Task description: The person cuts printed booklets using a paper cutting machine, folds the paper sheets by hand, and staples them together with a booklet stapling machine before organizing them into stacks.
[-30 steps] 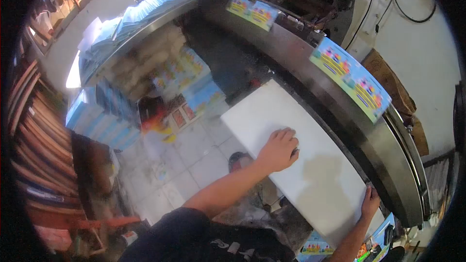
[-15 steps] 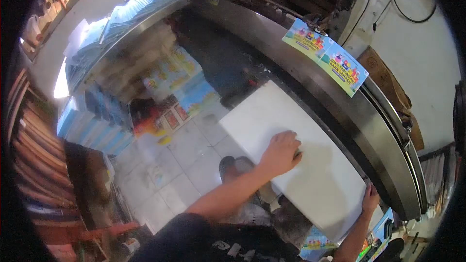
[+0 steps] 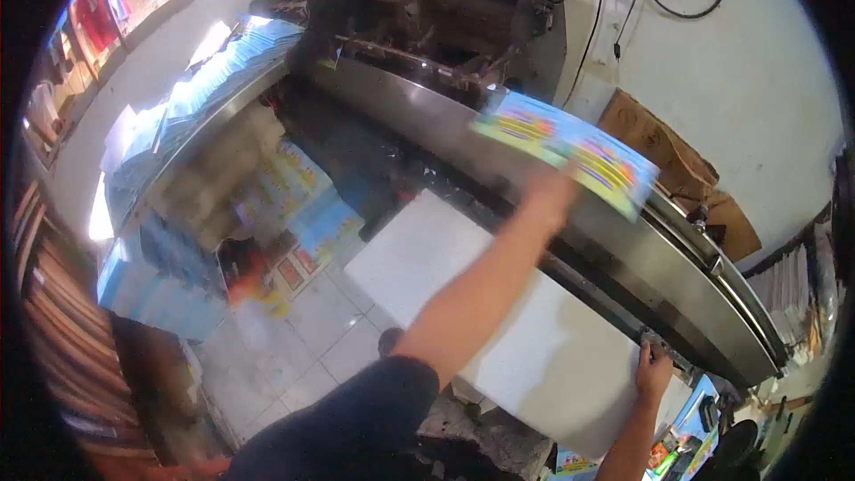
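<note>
Nearest, at the right-hand end of the white tabletop (image 3: 570,338), the right hand (image 3: 655,372) rests by the far edge, fingers bent over it; whether they clamp anything I cannot tell. A small black object (image 3: 709,413) lies on printed paper just beyond that end.

The left arm crosses the tabletop, and the left hand (image 3: 549,199) is at the near edge of a printed sheet (image 3: 570,144). Blur hides whether its fingers are together on the sheet or apart. The step in hand looks like a reach to this sheet, which lies on the metal bar (image 3: 659,285) past the tabletop's far edge. Moving it would, I judge, call for a firm pinch on that near edge.

Farther off, torn cardboard (image 3: 681,160) leans against the wall (image 3: 739,80).
</note>
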Available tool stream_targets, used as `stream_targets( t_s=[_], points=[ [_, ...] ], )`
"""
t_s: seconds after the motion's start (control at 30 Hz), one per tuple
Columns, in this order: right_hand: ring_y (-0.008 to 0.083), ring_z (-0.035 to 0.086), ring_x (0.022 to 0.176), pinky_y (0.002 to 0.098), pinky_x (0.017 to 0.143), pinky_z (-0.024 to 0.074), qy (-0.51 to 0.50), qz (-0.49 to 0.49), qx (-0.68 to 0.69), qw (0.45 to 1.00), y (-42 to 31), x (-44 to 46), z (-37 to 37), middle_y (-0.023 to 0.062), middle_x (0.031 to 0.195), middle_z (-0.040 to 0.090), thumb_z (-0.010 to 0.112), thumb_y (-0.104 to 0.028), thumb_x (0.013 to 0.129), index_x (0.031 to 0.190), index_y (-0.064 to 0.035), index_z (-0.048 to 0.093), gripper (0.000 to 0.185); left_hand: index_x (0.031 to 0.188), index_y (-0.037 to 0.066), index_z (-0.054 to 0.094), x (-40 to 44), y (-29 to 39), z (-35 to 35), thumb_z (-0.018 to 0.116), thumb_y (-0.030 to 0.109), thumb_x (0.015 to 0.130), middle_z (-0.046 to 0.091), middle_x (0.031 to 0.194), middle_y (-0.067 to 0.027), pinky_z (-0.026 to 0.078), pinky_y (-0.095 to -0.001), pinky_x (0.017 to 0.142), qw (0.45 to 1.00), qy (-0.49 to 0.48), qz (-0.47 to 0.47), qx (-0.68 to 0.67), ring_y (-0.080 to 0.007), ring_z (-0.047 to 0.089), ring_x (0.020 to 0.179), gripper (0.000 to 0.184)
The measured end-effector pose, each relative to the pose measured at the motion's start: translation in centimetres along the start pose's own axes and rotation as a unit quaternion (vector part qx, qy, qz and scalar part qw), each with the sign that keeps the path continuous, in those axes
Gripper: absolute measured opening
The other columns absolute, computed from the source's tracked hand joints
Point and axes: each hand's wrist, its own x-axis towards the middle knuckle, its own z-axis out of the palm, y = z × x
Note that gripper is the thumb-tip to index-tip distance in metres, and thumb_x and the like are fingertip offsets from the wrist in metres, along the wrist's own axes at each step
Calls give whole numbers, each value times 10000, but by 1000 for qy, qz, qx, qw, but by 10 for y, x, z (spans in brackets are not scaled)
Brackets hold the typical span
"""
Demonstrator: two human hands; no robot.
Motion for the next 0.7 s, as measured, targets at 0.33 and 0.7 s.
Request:
stream_targets(
  t_s=[0.33,0.7],
  points=[
    [325,585,1107,427,957,449,103,-9,304,947,127,-12,50,201,1231,596,623,-207,911,1320,19,510,481,1297,21,542,-243,-27,66,533,341,981,592,1237,-229,437,-414,956,911,-179,289,235,-365,565,1139,449],
    [456,347,1377,481,1099,347,-58,-277,82,956,-160,-99,-129,272,1499,342,798,-129,672,1474,-6,285,960,1187,-26,568,-268,-36,28,577,277,949,658,1019,-262,516,-458,791,938,-204,59,275,-384,668,922,386]
  ],
)
